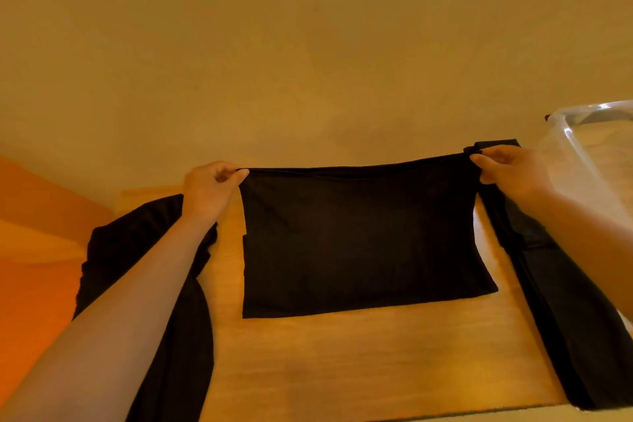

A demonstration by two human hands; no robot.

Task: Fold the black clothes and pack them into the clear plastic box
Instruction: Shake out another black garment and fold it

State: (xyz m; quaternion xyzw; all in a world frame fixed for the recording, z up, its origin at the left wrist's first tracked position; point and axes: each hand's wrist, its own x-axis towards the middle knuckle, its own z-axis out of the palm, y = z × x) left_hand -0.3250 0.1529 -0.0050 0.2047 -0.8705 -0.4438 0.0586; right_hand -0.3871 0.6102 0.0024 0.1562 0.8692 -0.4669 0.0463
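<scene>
A black garment [359, 236] hangs stretched between my two hands, its lower part lying on the wooden table [342, 360]. My left hand [209, 188] pinches its upper left corner. My right hand [510, 171] pinches the upper right corner. The top edge is pulled taut above the table. A second black garment [144, 250] lies rumpled on the left under my left forearm. A third black piece [561, 319] lies as a long strip on the right, under my right forearm. The clear plastic box [582, 134] stands at the far right, only partly in view.
An orange surface [34, 250] shows at the left beyond the table. A plain beige wall [308, 44] fills the background behind the table. Bare wood shows in front of the held garment, up to the table's near edge.
</scene>
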